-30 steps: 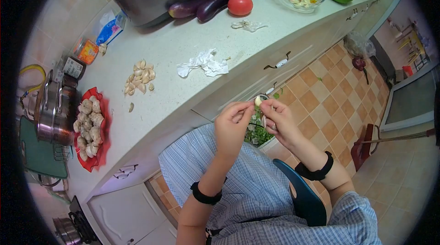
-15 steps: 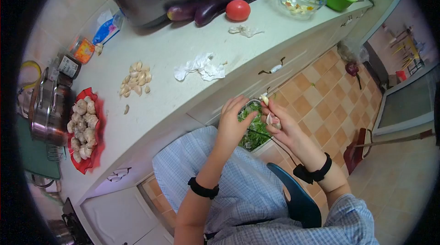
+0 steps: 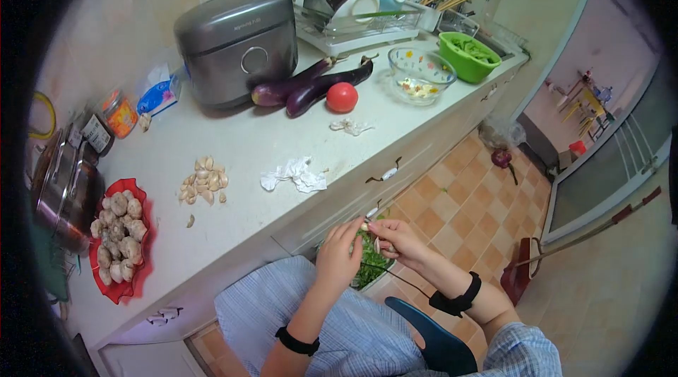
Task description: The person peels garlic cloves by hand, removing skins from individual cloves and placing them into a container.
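My left hand (image 3: 337, 257) and my right hand (image 3: 401, 241) meet over a container of green leaves and scraps. At their fingertips is a small pale garlic clove (image 3: 365, 226), pinched by my right thumb and forefinger. My left fingers reach up to the same clove and close around its near side. Lower in my right hand, more garlic with pinkish-white skin (image 3: 382, 246) is tucked under the curled fingers. Below the hands, the leaves (image 3: 371, 268) show partly; the hands hide the rest of the container.
On the counter (image 3: 233, 214) lie loose garlic cloves (image 3: 203, 181), crumpled tissue (image 3: 295, 175), a red dish (image 3: 143, 236) of garlic bulbs, eggplants (image 3: 311, 98), a tomato (image 3: 342, 97), a glass bowl (image 3: 452, 78), a green basket (image 3: 472, 73) and a rice cooker (image 3: 233, 31). A red dustpan (image 3: 519, 271) stands right.
The view has tilted up, showing the dish rack and more wall. My left fingers have come in to the clove, which sat apart in my right fingertips before.
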Available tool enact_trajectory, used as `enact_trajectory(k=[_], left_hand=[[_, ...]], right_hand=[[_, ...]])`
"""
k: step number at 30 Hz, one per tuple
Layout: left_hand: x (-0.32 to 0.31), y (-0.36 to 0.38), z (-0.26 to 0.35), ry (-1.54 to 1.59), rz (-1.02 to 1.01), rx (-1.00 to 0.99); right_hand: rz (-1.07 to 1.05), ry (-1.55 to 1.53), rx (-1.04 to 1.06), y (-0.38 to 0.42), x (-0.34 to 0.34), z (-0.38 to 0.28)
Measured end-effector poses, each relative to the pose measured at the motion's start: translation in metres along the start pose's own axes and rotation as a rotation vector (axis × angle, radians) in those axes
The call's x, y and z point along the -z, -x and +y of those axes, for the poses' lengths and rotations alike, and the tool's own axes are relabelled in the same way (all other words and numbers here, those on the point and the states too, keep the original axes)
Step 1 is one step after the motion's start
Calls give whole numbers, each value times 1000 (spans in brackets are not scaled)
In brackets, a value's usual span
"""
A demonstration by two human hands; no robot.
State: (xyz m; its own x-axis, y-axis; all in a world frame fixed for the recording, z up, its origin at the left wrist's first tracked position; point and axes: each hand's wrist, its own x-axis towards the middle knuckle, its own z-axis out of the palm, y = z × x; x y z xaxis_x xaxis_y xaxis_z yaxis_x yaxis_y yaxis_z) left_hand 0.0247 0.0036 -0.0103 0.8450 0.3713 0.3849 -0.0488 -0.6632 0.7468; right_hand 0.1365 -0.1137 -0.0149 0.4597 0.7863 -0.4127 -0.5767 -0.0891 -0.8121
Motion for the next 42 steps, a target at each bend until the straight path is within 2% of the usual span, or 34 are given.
enact_trajectory(k=[1,3,4,5,6,7,8,10,11,13,14,16,17,18,20,22,24,26,28,29,30,32,34,35,36,37,38,40,41,42], left_hand=[[3,3,0,6,8,-13],[10,8,-4,-190,91,29],[14,12,-7,-184,105,21],[19,16,-10,-112,95,95],[23,19,-13,-42,83,169],[27,21,-14,-31,138,138],[30,24,-15,-30,149,134],[35,29,-17,37,90,316],[38,30,-16,39,101,313],[46,31,-13,185,39,425],[48,31,-11,179,49,419],[50,35,-9,253,51,428],[49,37,-12,244,55,425],[47,39,-18,332,65,407],[48,37,-23,422,77,386],[48,35,-22,548,51,436],[39,29,-26,666,7,425],[31,28,-21,780,-39,432],[27,20,-5,803,97,322],[28,18,1,800,99,339],[31,17,7,697,170,282],[30,17,9,586,244,243],[28,17,8,733,133,312],[24,17,5,728,140,324],[20,17,3,934,61,433],[17,16,2,1140,-19,539],[16,16,1,1136,-12,547],[22,13,9,1155,-132,633],[20,13,7,1155,-126,642],[17,14,3,1228,-144,680]], right_hand=[[-14,-25,-9,1,-1,-2],[-30,-36,-9,5,-8,-16],[111,35,135,9,-14,-34],[248,105,281,10,-17,-53],[310,190,393,4,-6,-74],[372,273,506,-2,6,-99],[544,383,605,-3,5,-128],[666,446,744,-10,10,-180],[737,495,810,-20,15,-203],[742,417,813,-46,32,-239],[734,413,822,-57,41,-253],[741,371,616,-71,54,-269],[711,303,603,-74,58,-270],[707,297,607,-75,56,-266],[343,-55,661,-69,52,-250],[-58,-283,415,-46,31,-217],[-282,-278,225,-26,7,-177],[-283,-316,84,-11,-14,-141],[-304,-304,20,-4,-25,-111],[-335,-287,-32,-1,-29,-98],[-336,-294,-47,1,-35,-87],[-265,-102,31,5,-43,-67],[-266,-27,62,4,-46,-50],[-257,50,157,2,-48,-42],[-248,127,255,0,-49,-35],[-263,83,262,-1,-48,-30],[-269,78,254,-3,-48,-24],[-204,298,396,-4,-52,-16],[-171,438,406,4,-54,-16],[-176,435,397,3,-53,-12]])
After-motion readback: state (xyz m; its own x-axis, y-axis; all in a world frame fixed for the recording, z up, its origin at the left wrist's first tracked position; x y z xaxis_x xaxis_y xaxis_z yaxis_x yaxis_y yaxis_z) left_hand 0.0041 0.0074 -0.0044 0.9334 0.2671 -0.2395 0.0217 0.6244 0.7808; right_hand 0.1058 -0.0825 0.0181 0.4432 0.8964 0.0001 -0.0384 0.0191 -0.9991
